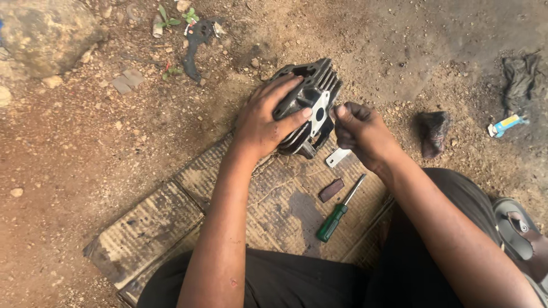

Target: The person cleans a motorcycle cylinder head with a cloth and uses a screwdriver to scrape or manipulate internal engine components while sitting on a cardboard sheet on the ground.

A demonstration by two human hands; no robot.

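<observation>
**Two hands busy with a dark metal engine part**

Two hands are at work near the middle of the frame. We see our left hand (267, 120) spread over a dark metal engine part with fins (311, 100), and its fingers are wrapped around it to hold it steady. The part sits tilted on the far edge of a worn piece of cardboard (171, 222) that lies on the dirt ground (85, 148).

Our right hand (358, 132) is closed in a pinch just beside the part, at its pale flat face with a round hole. It seems to hold something small and thin against that face, but we cannot tell what it is.

How far along are we? We think the work on that pale face is under way and not done, since both hands are on the part. A green-handled screwdriver (338, 212) lies on the cardboard below the hands, and nobody is touching it. Near it lie a small brown piece (331, 190) and a little bright metal plate (338, 157). These look like bits set aside, but we cannot be sure.

To the right of the frame lie a dark rag (434, 132) and a small blue and yellow tube (507, 125). At the upper left sits a big rock (45, 34).
</observation>
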